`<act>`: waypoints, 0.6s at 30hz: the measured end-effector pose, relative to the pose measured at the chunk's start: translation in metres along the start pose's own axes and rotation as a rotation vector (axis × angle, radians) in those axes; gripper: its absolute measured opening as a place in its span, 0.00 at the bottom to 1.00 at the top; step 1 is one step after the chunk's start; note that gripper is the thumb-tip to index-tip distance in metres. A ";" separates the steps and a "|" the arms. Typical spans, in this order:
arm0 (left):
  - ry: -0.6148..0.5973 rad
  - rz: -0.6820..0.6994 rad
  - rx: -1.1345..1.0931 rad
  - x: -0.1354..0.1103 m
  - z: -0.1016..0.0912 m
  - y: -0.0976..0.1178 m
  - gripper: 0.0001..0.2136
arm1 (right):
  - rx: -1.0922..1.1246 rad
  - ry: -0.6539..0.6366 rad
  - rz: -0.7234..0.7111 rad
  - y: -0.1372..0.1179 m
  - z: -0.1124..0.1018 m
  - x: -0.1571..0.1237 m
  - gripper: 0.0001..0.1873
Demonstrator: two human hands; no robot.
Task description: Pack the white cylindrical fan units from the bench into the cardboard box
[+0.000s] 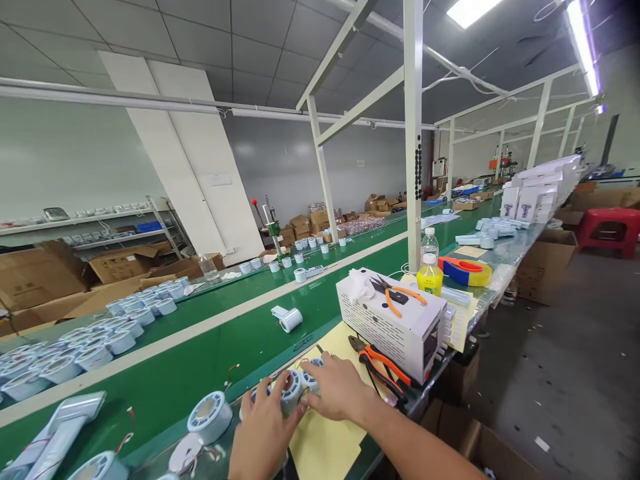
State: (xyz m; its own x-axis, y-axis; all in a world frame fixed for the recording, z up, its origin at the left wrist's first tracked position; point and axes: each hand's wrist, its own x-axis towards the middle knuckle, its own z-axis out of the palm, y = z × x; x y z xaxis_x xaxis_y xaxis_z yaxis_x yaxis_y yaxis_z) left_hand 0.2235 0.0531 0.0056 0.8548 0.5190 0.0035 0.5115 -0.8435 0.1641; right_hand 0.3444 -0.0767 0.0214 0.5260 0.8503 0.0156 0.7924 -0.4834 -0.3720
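Observation:
At the near edge of the green bench, several light-blue round plastic housings (pixel 291 395) with spoked rims stand side by side under my hands. My left hand (pixel 265 423) curls its fingers over the housings on the left of this group, thumb pointing right. My right hand (pixel 343 389) grips the housing at the right end (pixel 311 375), with thumb and fingers round its sides. Parts of these housings are hidden behind the fingers. Beneath the hands lies yellow paper (pixel 327 443). Left of my left hand stands another round housing (pixel 210 417) with a thin wire near it.
A white perforated box (pixel 393 327) carries orange-handled cutters (pixel 400 295); orange-handled pliers (pixel 377 363) lie before it. A yellow-liquid bottle (pixel 430 275) stands behind. On the green conveyor belt (pixel 220 340) rests a handled blue piece (pixel 289 319). Many housings (pixel 95 357) line the far side.

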 end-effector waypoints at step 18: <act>-0.185 -0.226 0.099 -0.034 -0.021 0.012 0.28 | -0.097 -0.151 -0.133 -0.014 0.004 0.017 0.45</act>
State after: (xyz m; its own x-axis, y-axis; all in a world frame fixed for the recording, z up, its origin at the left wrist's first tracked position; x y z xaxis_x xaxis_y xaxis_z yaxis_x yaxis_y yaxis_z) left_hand 0.1985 0.0281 0.0281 0.7157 0.6683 -0.2029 0.6885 -0.7239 0.0437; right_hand 0.3408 -0.0547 0.0228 0.3689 0.9257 -0.0833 0.8814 -0.3769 -0.2849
